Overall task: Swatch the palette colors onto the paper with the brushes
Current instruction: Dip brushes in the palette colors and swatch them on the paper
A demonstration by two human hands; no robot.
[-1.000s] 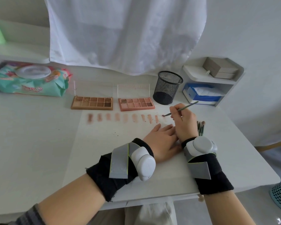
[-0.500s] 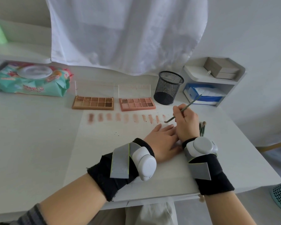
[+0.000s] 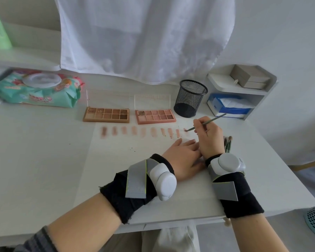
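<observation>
The right hand [image 3: 208, 137] pinches a thin green-handled brush [image 3: 205, 122], its tip touching the paper [image 3: 116, 160] at the right end of a row of swatches [image 3: 140, 132], while the left hand [image 3: 183, 157] lies flat with fingers straight on the sheet just beside it. Two open palettes, brown [image 3: 106, 115] and pink [image 3: 155, 116], sit on the counter [image 3: 35, 151] just beyond the swatches, and spare brushes [image 3: 228, 144] lie right of the right hand. The wet-wipe pack [image 3: 36, 88] at the far left carries red lettering too blurred to read.
</observation>
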